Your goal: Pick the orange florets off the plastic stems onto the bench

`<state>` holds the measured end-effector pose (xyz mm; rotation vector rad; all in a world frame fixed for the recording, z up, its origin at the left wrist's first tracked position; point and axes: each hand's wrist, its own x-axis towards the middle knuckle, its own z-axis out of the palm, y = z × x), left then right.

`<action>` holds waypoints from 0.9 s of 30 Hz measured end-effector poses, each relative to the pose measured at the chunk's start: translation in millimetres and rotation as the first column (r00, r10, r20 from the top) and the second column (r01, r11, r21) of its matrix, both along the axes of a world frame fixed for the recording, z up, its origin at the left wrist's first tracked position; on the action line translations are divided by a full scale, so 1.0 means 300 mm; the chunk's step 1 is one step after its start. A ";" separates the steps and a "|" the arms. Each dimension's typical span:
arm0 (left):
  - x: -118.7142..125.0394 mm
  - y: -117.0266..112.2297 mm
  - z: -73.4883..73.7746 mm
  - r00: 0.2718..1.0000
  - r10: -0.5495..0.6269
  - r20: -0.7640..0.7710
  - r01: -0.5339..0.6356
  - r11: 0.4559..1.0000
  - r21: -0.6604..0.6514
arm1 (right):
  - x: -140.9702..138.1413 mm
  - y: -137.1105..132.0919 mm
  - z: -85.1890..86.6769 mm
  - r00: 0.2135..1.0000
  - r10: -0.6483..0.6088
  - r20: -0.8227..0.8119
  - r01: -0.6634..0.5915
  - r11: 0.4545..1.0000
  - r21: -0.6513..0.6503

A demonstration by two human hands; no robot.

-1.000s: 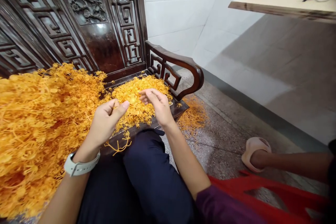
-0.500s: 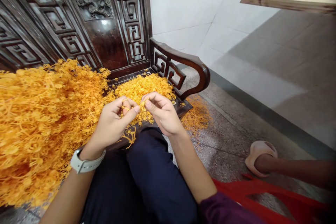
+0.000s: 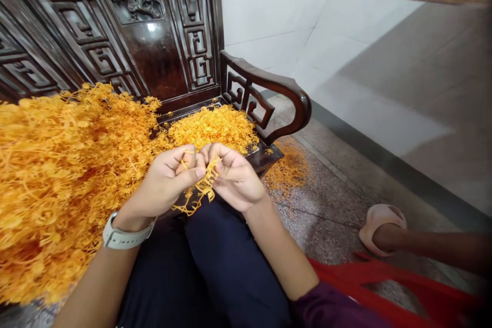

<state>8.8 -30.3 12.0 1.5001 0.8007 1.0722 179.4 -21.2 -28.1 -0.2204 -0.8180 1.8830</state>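
My left hand (image 3: 169, 177), with a pale watch on its wrist, is closed in a pinch on a thin strand of orange plastic. My right hand (image 3: 240, 177) pinches the top of an orange plastic sprig (image 3: 207, 180) with short side prongs. The two hands meet at the fingertips above my knees, and the sprig hangs between them. Just beyond them a low heap of small orange plastic pieces (image 3: 215, 125) lies on the bench seat. To the left rises a much bigger pile of orange plastic sprigs (image 3: 69, 179). Some fingertips are hidden behind the thumbs.
The dark carved wooden bench (image 3: 157, 69) has a curved armrest (image 3: 286, 89) at right. Thin orange scraps (image 3: 286, 169) lie on the floor below it. A red plastic stool (image 3: 346, 277) and another person's foot in a pale slipper (image 3: 380, 228) are at right.
Both hands have come slightly lower and closer together. A pronged orange sprig now shows hanging from my right fingers, where only a small bit was visible before.
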 end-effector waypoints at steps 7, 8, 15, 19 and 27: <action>0.022 0.016 -0.013 0.997 0.020 0.075 -0.017 0.999 -0.035 | -0.039 -0.003 -0.007 0.989 -0.074 -0.127 0.066 0.995 -0.070; 0.026 0.016 -0.011 0.996 0.025 0.080 -0.021 0.999 -0.041 | -0.040 -0.001 -0.011 0.987 -0.100 -0.123 0.092 0.994 -0.065; 0.047 -0.003 0.002 0.981 0.155 -0.114 -0.157 0.988 -0.007 | 0.007 0.008 -0.013 0.690 -0.709 0.146 0.632 0.689 0.355; 0.059 -0.033 0.014 0.963 0.168 -0.211 -0.156 0.985 0.073 | 0.033 -0.003 -0.002 0.688 -0.713 0.135 0.604 0.666 0.439; 0.047 -0.040 0.037 1.000 -0.002 0.006 0.002 0.998 -0.055 | 0.017 -0.025 0.021 0.994 -0.101 -0.047 0.101 0.995 -0.012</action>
